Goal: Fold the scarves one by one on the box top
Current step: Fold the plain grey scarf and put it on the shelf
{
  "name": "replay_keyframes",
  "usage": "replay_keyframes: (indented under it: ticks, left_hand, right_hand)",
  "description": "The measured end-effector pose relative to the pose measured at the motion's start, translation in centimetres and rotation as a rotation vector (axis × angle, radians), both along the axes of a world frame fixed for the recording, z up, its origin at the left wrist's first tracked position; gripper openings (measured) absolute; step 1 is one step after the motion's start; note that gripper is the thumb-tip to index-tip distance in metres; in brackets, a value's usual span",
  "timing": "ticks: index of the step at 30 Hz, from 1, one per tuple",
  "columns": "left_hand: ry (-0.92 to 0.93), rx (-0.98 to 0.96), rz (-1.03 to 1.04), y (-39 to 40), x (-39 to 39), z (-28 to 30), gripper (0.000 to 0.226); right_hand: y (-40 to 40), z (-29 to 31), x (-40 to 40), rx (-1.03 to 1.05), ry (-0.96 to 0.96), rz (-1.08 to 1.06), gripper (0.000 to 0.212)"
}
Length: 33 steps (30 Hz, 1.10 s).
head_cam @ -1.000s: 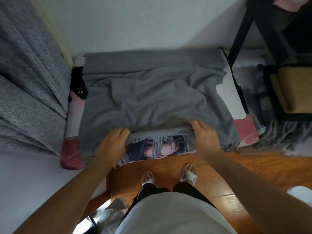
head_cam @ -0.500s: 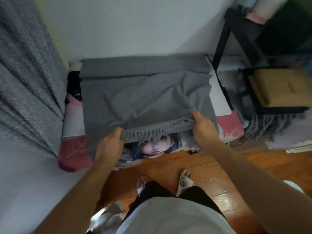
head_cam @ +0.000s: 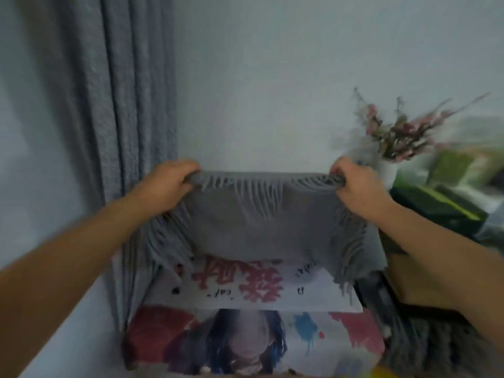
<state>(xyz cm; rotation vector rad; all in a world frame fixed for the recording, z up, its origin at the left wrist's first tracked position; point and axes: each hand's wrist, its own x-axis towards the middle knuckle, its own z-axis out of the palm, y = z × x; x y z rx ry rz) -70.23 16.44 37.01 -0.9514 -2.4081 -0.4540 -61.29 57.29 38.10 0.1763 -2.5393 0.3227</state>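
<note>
Grey fringed scarf [head_cam: 261,214] is held up in the air above the printed box top [head_cam: 245,293], its lower edge sagging just over the box's far part; whether it touches there cannot be told. Left hand [head_cam: 169,184] grips the upper left corner, fingers curled round the fringed edge. Right hand [head_cam: 354,184] grips the upper right corner likewise. Hands well apart, cloth stretched between them, fringe hanging at both sides. Grey curtain [head_cam: 114,105] at left; blurred dried flowers [head_cam: 401,132] at right.
</note>
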Motion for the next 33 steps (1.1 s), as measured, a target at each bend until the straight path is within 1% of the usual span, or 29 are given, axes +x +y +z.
replay_keyframes:
  ticks: [1, 3, 5, 6, 7, 8, 9, 10, 11, 12, 14, 15, 16, 17, 18, 20, 21, 22, 23, 24, 25, 26, 27, 28, 29, 30, 31, 33]
  left_hand:
    - [0.067, -0.023, 0.058, 0.4, 0.9, 4.6, 0.012]
    - [0.264, -0.040, 0.173, 1.2, 4.3, 14.0, 0.014]
    - [0.477, 0.024, 0.262, 2.1, 8.9, 21.8, 0.011]
    - [0.554, 0.050, 0.274, 2.3, 10.7, 24.2, 0.010]
    - [0.611, 0.038, 0.282, 2.4, 12.4, 26.0, 0.011]
    - [0.647, -0.079, 0.310, 2.2, 13.9, 27.3, 0.013]
    - [0.629, -0.285, 0.367, 2.1, 15.1, 28.0, 0.015]
    - [0.566, -0.477, 0.429, 1.9, 16.4, 28.5, 0.016]
    - [0.473, -0.552, 0.488, 1.8, 17.3, 29.2, 0.016]
    - [0.394, -0.485, 0.503, 1.9, 18.0, 30.1, 0.013]
    - [0.321, -0.094, 0.387, 2.4, 19.5, 32.8, 0.007]
    - [0.350, 0.097, 0.317, 2.4, 20.0, 34.2, 0.012]
    - [0.395, 0.229, 0.260, 2.3, 20.4, 35.5, 0.016]
    - [0.412, 0.306, 0.231, 2.0, 20.8, 36.5, 0.017]
    - [0.412, 0.313, 0.223, 1.8, 21.1, 37.3, 0.014]
    - [0.395, 0.214, 0.226, 1.4, 20.9, 38.3, 0.005]
    - [0.370, 0.170, 0.213, 1.4, 20.7, 38.7, 0.003]
    - [0.341, 0.167, 0.189, 1.6, 20.3, 39.2, 0.012]
    - [0.298, 0.208, 0.156, 2.1, 19.9, 39.6, 0.018]
    - [0.225, 0.280, 0.130, 2.4, 19.3, 40.1, 0.022]
    - [0.137, 0.344, 0.122, 2.5, 18.1, 40.5, 0.023]
    - [0.022, 0.355, 0.149, 2.4, 16.6, 40.6, 0.023]
    - [-0.089, 0.289, 0.202, 2.2, 15.1, 40.2, 0.025]
    - [-0.188, 0.173, 0.266, 1.9, 13.5, 39.6, 0.032]
    - [-0.268, 0.053, 0.321, 1.4, 11.0, 38.7, 0.039]
    - [-0.321, -0.032, 0.360, 0.9, 9.2, 37.8, 0.038]
    - [-0.359, -0.090, 0.359, 0.8, 7.0, 36.8, 0.031]
    - [-0.315, -0.199, 0.363, 0.9, 2.2, 35.4, 0.022]
  right_hand:
    - [0.0, 4.3, 0.5, 0.013, 0.091, 0.005, 0.028]
    - [0.0, 13.0, 2.4, -0.002, 0.263, -0.032, 0.023]
    - [-0.1, 19.9, 5.6, -0.119, 0.424, -0.116, 0.022]
    - [-0.3, 22.0, 6.8, -0.174, 0.458, -0.150, 0.020]
    - [-0.4, 23.3, 7.7, -0.165, 0.436, -0.189, 0.017]
    - [-0.5, 24.1, 8.6, -0.067, 0.340, -0.229, 0.015]
    - [-0.4, 24.3, 9.3, 0.061, 0.208, -0.258, 0.015]
    - [-0.3, 24.5, 10.2, 0.150, 0.108, -0.274, 0.016]
    - [0.0, 25.1, 10.9, 0.179, 0.095, -0.281, 0.017]
    - [0.3, 26.1, 11.7, 0.148, 0.159, -0.275, 0.019]
    - [0.5, 29.1, 13.4, 0.015, 0.381, -0.265, 0.024]
    - [0.4, 30.5, 14.3, -0.072, 0.490, -0.244, 0.026]
    - [0.2, 31.8, 15.1, -0.138, 0.566, -0.220, 0.028]
    - [0.1, 32.8, 15.7, -0.162, 0.615, -0.202, 0.030]
    - [0.1, 33.6, 16.0, -0.154, 0.650, -0.190, 0.032]
    - [0.5, 34.3, 16.3, -0.124, 0.715, -0.210, 0.036]
    - [0.8, 34.6, 16.0, -0.161, 0.744, -0.223, 0.037]
    - [1.1, 34.7, 15.4, -0.228, 0.772, -0.219, 0.037]
    - [1.2, 34.8, 14.4, -0.298, 0.778, -0.220, 0.036]
    - [1.3, 34.8, 13.0, -0.345, 0.756, -0.231, 0.035]
    - [1.4, 34.7, 11.3, -0.347, 0.674, -0.239, 0.032]
    - [1.4, 34.3, 9.3, -0.271, 0.517, -0.235, 0.026]
    - [1.5, 33.8, 7.4, -0.160, 0.334, -0.212, 0.020]
    - [1.8, 33.3, 5.4, -0.046, 0.194, -0.223, 0.017]
    - [2.3, 32.9, 3.2, 0.057, 0.107, -0.242, 0.019]
    - [2.9, 32.8, 2.1, 0.115, 0.068, -0.236, 0.024]
    - [3.6, 32.6, 0.7, 0.170, 0.042, -0.219, 0.028]
    - [4.4, 32.5, -2.5, 0.257, -0.063, -0.172, 0.032]
